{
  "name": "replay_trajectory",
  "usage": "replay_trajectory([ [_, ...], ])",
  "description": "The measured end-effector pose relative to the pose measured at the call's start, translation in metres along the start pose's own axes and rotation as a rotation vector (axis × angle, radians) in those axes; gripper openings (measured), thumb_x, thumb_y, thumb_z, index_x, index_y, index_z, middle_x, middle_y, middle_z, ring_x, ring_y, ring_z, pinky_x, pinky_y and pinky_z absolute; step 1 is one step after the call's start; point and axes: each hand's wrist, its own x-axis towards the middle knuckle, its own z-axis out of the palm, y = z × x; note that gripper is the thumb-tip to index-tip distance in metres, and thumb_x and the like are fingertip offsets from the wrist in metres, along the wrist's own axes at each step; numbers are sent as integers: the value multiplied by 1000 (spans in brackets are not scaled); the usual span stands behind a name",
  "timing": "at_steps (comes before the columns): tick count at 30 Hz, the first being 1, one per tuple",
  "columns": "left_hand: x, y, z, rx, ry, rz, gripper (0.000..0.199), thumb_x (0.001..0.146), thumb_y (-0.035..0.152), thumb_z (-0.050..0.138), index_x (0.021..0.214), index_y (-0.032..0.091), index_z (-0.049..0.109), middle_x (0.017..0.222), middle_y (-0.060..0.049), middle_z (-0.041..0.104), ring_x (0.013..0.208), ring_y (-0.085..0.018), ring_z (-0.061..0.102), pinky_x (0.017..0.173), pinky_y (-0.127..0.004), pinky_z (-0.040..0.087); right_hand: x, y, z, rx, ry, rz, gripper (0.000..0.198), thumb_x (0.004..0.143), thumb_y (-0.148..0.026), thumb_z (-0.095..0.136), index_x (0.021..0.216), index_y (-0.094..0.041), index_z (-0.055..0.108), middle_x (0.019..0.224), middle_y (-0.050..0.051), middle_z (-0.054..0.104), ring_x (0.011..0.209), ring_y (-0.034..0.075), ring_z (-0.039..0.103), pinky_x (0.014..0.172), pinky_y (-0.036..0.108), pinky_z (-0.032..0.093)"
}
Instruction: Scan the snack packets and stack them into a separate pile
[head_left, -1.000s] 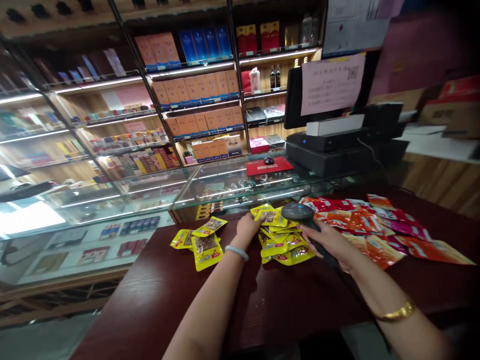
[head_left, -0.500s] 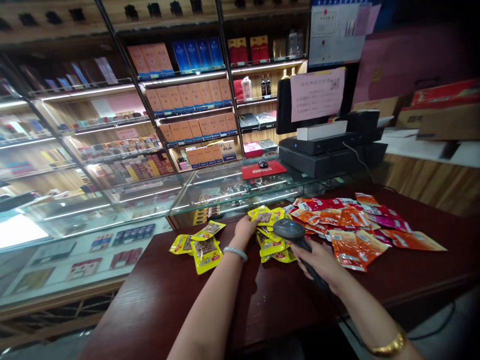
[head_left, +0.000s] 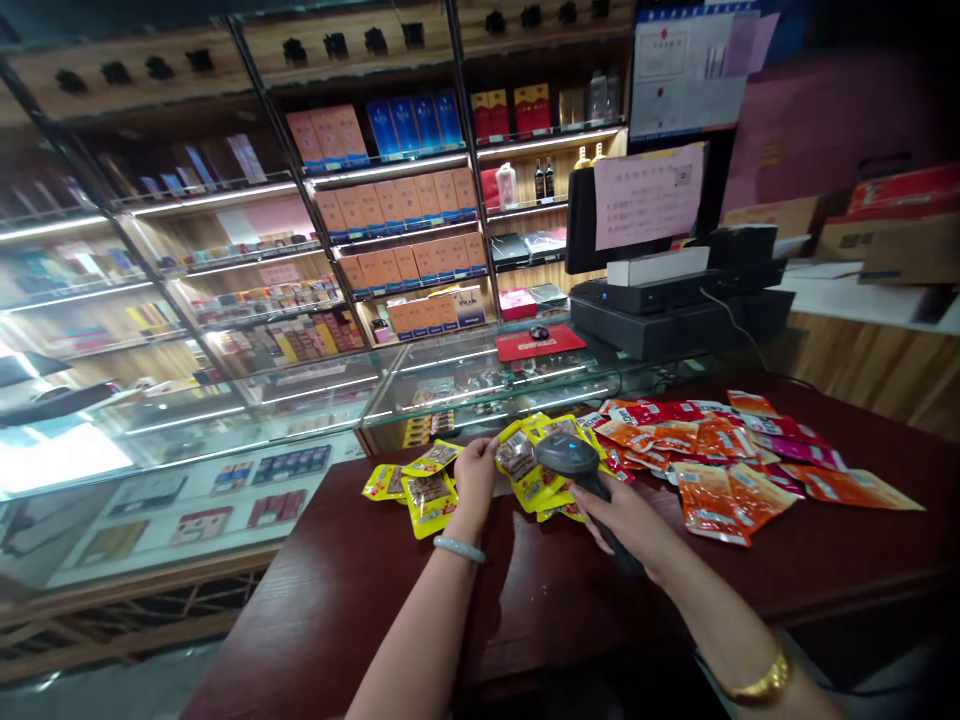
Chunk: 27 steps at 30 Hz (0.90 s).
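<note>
Yellow packet (head_left: 516, 450) sits at my left fingertips, on the far part of the dark red counter (head_left: 315, 590), along the left side of a pile of yellow packets (head_left: 564, 424). The thumb and fingers of my left hand (head_left: 474, 475) pinch its left edge, and the fingers of my right hand (head_left: 624, 515) are wrapped around the handle of the black scanner (head_left: 568, 455), though I cannot tell where each fingertip sits. The scanner's head hangs over the packet's right side; whether they touch, I cannot tell. To do this well, I judge that I should hold only the very edge, leaving the printed face uncovered, and draw it gently flat, since shiny film likely creases and throws back light. A little air under the scanner should help, with its head turned squarely to the print, too small to read here. Best to hold this one clear of the three yellow packets (head_left: 431, 512) to the left and the orange and red packets (head_left: 705, 437) to the right, so none get mixed
</note>
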Motion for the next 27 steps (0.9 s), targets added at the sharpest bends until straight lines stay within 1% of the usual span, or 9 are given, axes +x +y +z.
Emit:
replay_trajectory([
  [7, -17, -7, -19, 114, 2, 11, 28, 86, 34, 49, 80, 18, 72, 72, -3, 70, 67, -16, 60, 60, -24, 38, -2, -2, 19, 2, -109, -21, 47, 75, -62, 67, 92, -22, 50, 53, -10, 48, 37, 7, 39, 34, 18, 30],
  [11, -14, -18, -50, 156, 21, -22, 27, 85, 36, 52, 78, 20, 73, 76, -3, 71, 73, -19, 62, 64, -25, 41, -10, -2, 19, 4, -119, 4, 49, 74, -64, 68, 91, -22, 50, 53, -10, 46, 38, 7, 38, 35, 18, 30],
  [13, -10, -22, -74, 251, 93, -51, 26, 85, 39, 54, 85, 22, 74, 81, -4, 72, 80, -21, 63, 71, -28, 43, -13, 0, 12, 8, -84, 15, 50, 73, -65, 69, 90, -22, 50, 52, -10, 45, 38, 7, 37, 35, 18, 30],
  [15, -6, -24, -92, 431, 253, -38, 26, 84, 39, 58, 101, 24, 72, 98, -8, 71, 95, -26, 62, 84, -33, 43, -14, 3, 1, 11, -41, 19, 49, 72, -64, 69, 89, -22, 49, 51, -10, 46, 38, 7, 38, 35, 18, 31],
  [17, -2, -23, -97, 582, 387, 19, 35, 82, 38, 61, 114, 25, 66, 116, -11, 66, 111, -29, 55, 96, -38, 39, -14, 8, -9, 25, -5, 24, 49, 73, -64, 69, 89, -22, 49, 51, -10, 47, 38, 7, 39, 35, 18, 31],
  [19, 1, -20, -84, 612, 341, 89, 35, 84, 40, 60, 114, 24, 65, 118, -11, 65, 115, -29, 53, 100, -39, 37, -14, 14, -17, 47, 21, 37, 48, 73, -63, 70, 88, -23, 49, 52, -10, 47, 39, 7, 40, 35, 17, 30],
  [22, 5, -14, -38, 511, 54, 129, 32, 86, 44, 57, 103, 20, 68, 105, -12, 69, 105, -27, 60, 93, -36, 42, -14, 20, -21, 77, 49, 64, 50, 70, -63, 72, 90, -23, 49, 55, -9, 47, 39, 6, 40, 35, 16, 28],
  [25, 13, -10, 12, 388, -109, 29, 38, 84, 49, 60, 99, 15, 69, 99, -16, 70, 96, -29, 64, 83, -35, 45, -16, 22, -20, 89, 54, 67, 51, 69, -62, 73, 92, -23, 49, 56, -10, 46, 38, 6, 38, 33, 16, 26],
  [27, 19, -11, 36, 263, -182, -75, 36, 79, 48, 66, 89, 14, 69, 90, -16, 71, 87, -28, 66, 76, -32, 45, -19, 22, -19, 80, 47, 57, 50, 71, -62, 72, 92, -23, 49, 55, -11, 45, 37, 6, 37, 33, 16, 26],
])
